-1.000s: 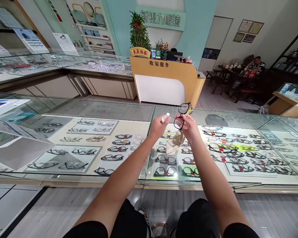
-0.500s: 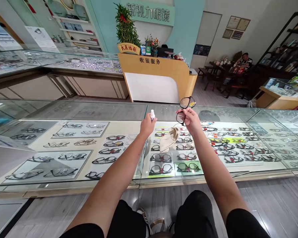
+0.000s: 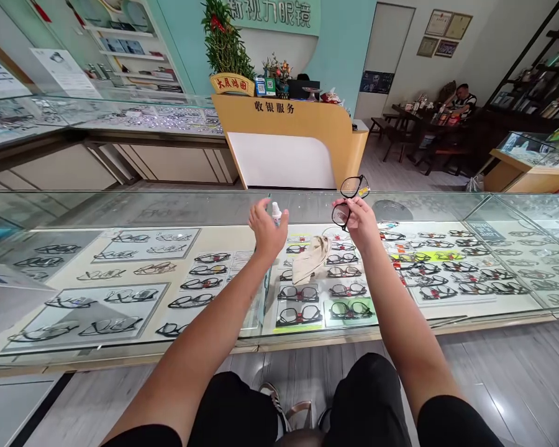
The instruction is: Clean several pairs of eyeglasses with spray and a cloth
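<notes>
My left hand is open at the counter, its fingers and thumb spread around a small white bottle. The bottle stands upright on the glass, its lower part partly hidden by the hand. My right hand pinches a pair of black-framed eyeglasses near the middle, holding it tilted on end above the counter. A small yellow tag hangs by the upper lens. Between my forearms a crumpled beige cloth lies on the glass top.
Under the glass counter, several rows of eyeglasses are laid out on both sides. A white card or box stands at the left. Beyond are a wooden cashier desk and, at the far right, a seated person.
My left hand has loosened from the bottle; its fingers have spread and moved slightly left. The right hand still holds the eyeglasses in nearly the same place. The view has shifted slightly.
</notes>
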Motion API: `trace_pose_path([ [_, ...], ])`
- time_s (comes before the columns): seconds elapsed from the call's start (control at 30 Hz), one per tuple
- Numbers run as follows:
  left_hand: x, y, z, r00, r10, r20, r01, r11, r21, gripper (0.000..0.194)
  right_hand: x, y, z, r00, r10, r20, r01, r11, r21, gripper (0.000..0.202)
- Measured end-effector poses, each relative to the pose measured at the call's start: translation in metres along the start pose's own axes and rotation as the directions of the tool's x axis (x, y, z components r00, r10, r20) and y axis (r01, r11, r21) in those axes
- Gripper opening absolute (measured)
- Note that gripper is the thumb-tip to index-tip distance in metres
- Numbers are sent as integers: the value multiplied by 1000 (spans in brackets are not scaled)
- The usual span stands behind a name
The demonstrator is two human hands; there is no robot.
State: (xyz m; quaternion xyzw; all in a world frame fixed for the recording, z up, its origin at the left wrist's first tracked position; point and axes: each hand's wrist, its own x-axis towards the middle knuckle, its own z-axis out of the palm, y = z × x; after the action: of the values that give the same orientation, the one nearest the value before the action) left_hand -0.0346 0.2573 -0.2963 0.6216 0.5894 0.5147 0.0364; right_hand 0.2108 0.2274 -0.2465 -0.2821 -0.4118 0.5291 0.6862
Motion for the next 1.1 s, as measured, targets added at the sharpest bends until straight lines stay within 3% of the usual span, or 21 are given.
trace_pose_path([
  [0.03, -5, 10, -5, 994, 86, 73, -85, 996, -25, 30, 0, -1, -1, 1000, 6, -5, -6, 1000, 6, 40],
  [0.07, -11, 20, -10, 960, 159, 231, -149, 987, -59, 18, 1, -1, -1, 1000, 13, -7, -13, 1000, 10, 41],
  [0.13, -23, 36, -15, 798, 212, 564, -199, 976, -85, 27, 2, -1, -2, 1000, 23, -5, -23, 1000, 6, 41],
  [0.2, -34, 45, -16, 653, 220, 725, -264, 963, -54, 42, 2, 0, -2, 1000, 22, -7, -22, 1000, -4, 40],
  [0.23, -38, 48, -15, 613, 214, 760, -297, 954, -29, 47, 2, 1, -2, 1000, 22, -9, -22, 1000, -8, 39],
  [0.33, -43, 48, -11, 578, 179, 796, -346, 937, 41, 49, 2, 2, 0, 999, 35, -11, -36, 999, -10, 39],
  [0.47, -41, 46, -11, 549, 197, 812, -368, 930, 23, 29, 0, 3, 1, 999, 45, 21, -44, 999, -13, 42],
  [0.53, -39, 44, -11, 553, 215, 805, -359, 933, -3, 31, 0, 3, 1, 998, 42, 36, -41, 999, -17, 42],
  [0.6, -36, 41, -10, 574, 175, 800, -258, 966, -26, 28, 0, 2, 0, 998, 44, 36, -43, 999, -15, 42],
  [0.7, -28, 32, -3, 596, 32, 802, 90, 990, -106, 19, 0, 1, -1, 999, 51, 20, -50, 999, -8, 41],
  [0.8, -18, 23, 2, 560, -125, 819, 464, 866, -186, 23, 0, 0, 0, 999, 48, 10, -48, 999, -17, 41],
  [0.87, -13, 19, 3, 478, -199, 855, 652, 733, -194, 30, 0, -1, 0, 999, 46, 7, -45, 999, -24, 41],
  [0.97, -7, 14, -1, 302, -213, 929, 794, 596, -121, 52, -1, -1, 1, 999, 52, 7, -52, 999, -15, 42],
  [1.03, -5, 12, -5, 211, -178, 961, 793, 606, -62, 58, -1, -1, 1, 998, 56, 10, -56, 998, -10, 43],
  [1.1, -3, 12, -9, 166, -134, 977, 756, 654, -39, 57, -1, -1, 1, 998, 56, 11, -56, 998, -18, 42],
])
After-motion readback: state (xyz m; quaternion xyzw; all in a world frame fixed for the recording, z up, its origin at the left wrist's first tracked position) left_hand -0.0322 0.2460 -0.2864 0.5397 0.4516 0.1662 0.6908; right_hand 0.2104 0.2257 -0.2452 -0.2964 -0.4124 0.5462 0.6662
